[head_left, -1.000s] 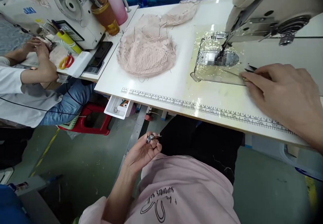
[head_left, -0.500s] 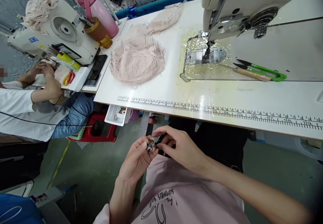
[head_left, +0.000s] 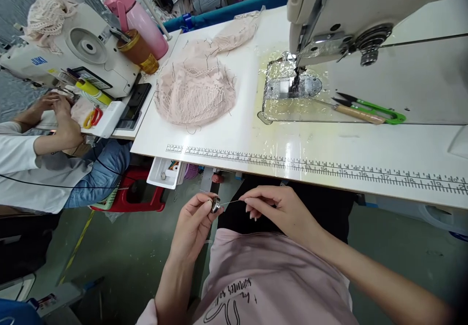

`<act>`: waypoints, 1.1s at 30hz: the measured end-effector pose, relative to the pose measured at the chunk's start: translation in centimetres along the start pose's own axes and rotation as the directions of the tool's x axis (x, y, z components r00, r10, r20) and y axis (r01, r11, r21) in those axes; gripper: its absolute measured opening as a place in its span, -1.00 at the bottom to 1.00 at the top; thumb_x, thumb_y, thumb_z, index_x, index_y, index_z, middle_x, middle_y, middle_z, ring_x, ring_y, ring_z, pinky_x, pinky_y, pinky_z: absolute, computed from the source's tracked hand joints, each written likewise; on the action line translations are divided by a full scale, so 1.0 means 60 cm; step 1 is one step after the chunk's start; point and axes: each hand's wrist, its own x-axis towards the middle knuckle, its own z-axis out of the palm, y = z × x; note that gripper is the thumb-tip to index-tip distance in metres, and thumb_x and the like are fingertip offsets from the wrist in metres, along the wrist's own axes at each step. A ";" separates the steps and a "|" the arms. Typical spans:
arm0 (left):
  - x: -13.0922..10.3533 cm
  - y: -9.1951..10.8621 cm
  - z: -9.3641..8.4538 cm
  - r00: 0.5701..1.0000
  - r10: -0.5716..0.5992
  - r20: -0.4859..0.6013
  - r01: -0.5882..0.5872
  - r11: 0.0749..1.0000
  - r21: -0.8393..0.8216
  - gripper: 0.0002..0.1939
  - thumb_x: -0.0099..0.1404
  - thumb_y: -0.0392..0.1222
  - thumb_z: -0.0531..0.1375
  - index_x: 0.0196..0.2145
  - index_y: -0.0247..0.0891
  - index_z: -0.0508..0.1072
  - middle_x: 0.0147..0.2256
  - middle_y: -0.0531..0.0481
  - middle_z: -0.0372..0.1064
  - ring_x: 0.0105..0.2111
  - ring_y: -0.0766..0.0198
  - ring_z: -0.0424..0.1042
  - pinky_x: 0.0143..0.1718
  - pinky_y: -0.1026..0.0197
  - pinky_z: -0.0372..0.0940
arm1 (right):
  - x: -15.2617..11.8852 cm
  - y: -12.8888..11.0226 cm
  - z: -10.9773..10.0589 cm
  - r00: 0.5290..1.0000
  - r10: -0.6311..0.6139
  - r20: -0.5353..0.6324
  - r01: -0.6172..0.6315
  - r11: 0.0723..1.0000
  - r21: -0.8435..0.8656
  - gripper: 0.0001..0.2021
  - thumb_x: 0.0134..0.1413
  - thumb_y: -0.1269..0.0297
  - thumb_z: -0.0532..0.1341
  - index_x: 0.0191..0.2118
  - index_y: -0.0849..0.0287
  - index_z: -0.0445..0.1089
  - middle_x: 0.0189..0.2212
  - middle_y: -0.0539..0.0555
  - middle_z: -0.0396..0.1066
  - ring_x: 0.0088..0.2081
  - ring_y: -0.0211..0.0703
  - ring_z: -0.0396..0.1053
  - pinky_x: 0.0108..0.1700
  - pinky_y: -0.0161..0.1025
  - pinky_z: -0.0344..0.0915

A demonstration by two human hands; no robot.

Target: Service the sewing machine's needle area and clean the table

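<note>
Shifted rightward: your right hand [head_left: 287, 211], pinching thread [head_left: 231, 202] | your left hand [head_left: 192, 225]: pinching metal bobbin case [head_left: 216, 205] | keep pull light, straight.

Lace fabric [head_left: 197, 93] on worktop [head_left: 234, 137], left of sewing machine [head_left: 329, 22]; snips [head_left: 376, 109] beside wooden-handled tool [head_left: 360, 114]

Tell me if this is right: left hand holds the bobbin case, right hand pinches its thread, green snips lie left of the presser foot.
Not quite: the head view shows the green snips right of the presser foot, not left. The left hand holds the bobbin case, and the right hand pinches its thread.
</note>
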 end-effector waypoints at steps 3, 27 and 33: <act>0.003 0.004 0.005 0.996 0.058 0.074 -0.066 0.991 0.118 -0.77 0.04 -0.22 0.51 -0.34 -0.21 0.60 -0.29 0.04 0.47 -0.33 0.37 0.50 -0.19 0.28 0.53 | -0.012 -0.019 -0.018 0.994 -0.090 -0.058 0.078 0.979 -0.190 -0.78 0.31 0.23 0.17 -0.25 0.17 0.54 -0.42 0.03 0.52 -0.44 -0.31 0.47 -0.41 -0.39 0.43; 0.030 -0.002 0.072 0.947 -0.005 0.323 -0.109 0.936 0.336 -0.79 0.19 -0.07 0.42 -0.27 -0.22 0.60 -0.42 0.07 0.49 -0.45 0.43 0.48 -0.35 0.40 0.45 | -0.037 -0.069 -0.099 0.867 -0.494 -0.068 0.226 0.510 -0.830 -0.86 0.34 0.44 0.12 -0.15 0.21 0.43 -0.33 0.02 0.49 -0.38 -0.32 0.43 -0.42 -0.37 0.28; 0.032 0.008 0.080 0.925 0.164 0.342 -0.301 0.866 0.398 -0.84 0.23 -0.13 0.38 -0.26 -0.24 0.58 -0.41 0.05 0.50 -0.45 0.41 0.50 -0.33 0.39 0.47 | -0.039 -0.071 -0.109 0.827 -0.554 -0.098 0.165 0.404 -0.900 -0.88 0.32 0.47 0.12 -0.18 0.25 0.41 -0.37 0.04 0.45 -0.44 -0.32 0.35 -0.51 -0.35 0.18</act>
